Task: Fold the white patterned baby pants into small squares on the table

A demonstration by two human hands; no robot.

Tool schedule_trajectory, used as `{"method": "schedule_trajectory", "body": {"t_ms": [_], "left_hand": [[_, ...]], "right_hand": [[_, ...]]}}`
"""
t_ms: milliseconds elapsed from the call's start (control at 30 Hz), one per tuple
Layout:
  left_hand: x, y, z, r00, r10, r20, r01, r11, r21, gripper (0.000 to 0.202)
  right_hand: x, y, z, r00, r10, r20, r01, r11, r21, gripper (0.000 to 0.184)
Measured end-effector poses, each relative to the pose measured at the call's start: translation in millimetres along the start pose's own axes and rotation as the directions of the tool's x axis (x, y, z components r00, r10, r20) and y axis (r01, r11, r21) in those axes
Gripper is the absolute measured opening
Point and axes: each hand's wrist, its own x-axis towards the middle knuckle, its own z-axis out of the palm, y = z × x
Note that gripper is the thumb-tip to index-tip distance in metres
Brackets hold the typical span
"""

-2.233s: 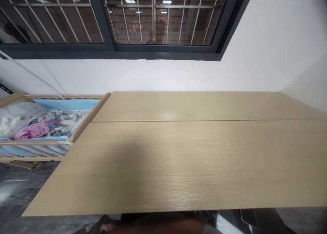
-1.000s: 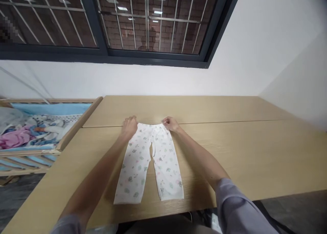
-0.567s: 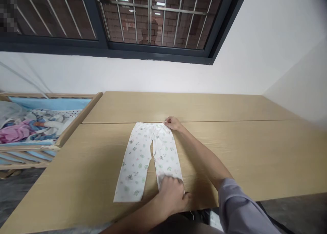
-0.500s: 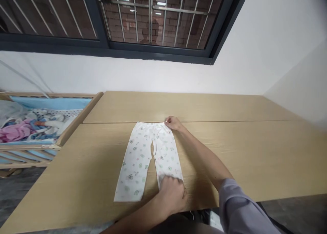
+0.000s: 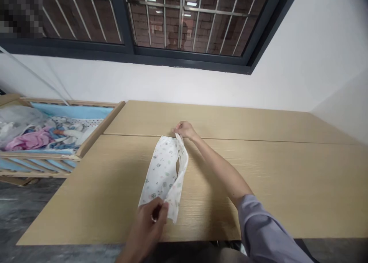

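Note:
A small pair of white pants (image 5: 162, 167) with a green and grey print lies on the wooden table, its right leg lifted and folding over toward the left leg. My right hand (image 5: 185, 130) pinches the right end of the waistband, raised slightly at the table's seam. Lower down, my left hand (image 5: 151, 219) is closed at the hem end, thumb and fingers pinching the fabric of the lifted leg. Part of the left leg's hem is hidden behind my left hand.
The broad wooden table (image 5: 244, 178) has a seam across it and meets a white wall (image 5: 172, 83). At the left stands a wooden crib (image 5: 100, 130) with blue lining, holding clothes, a pink cloth (image 5: 30, 139) and a plastic bag (image 5: 21, 119). A barred window (image 5: 189, 25) is above.
The pants' right leg, flat before, is now lifted and carried leftward by both hands. My left hand has moved left along the hem end. The view has shifted slightly.

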Motion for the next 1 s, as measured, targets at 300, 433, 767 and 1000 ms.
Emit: {"method": "schedule_trajectory", "body": {"t_ms": [300, 433, 767, 1000], "left_hand": [[-14.2, -49.6, -26.6, 0.964, -0.214, -0.154, 0.258, 0.89, 0.376, 0.036], [-14.9, -55.3, -22.5, 0.957, -0.264, -0.118, 0.288, 0.837, 0.465, 0.034], [-24.8, -50.4, -21.8, 0.954, 0.006, -0.3, 0.225, 0.648, 0.727, 0.033], [-40.8, -59.8, 14.6, 0.833, 0.524, -0.18, -0.165, 0.545, 0.822, 0.044]], "right_hand": [[17.1, -27.6, 76.2, 1.0, -0.017, 0.008, 0.018, 0.986, -0.164, 0.019], [19.4, -32.9, 87.4, 0.999, -0.009, 0.039, 0.018, 0.973, -0.228, 0.02], [-26.2, -53.6, 74.6, 0.977, -0.195, 0.088, 0.213, 0.93, -0.301, 0.03], [-147.6, -60.1, 74.3, 0.497, -0.694, 0.522, 0.837, 0.542, -0.076, 0.058]]}}
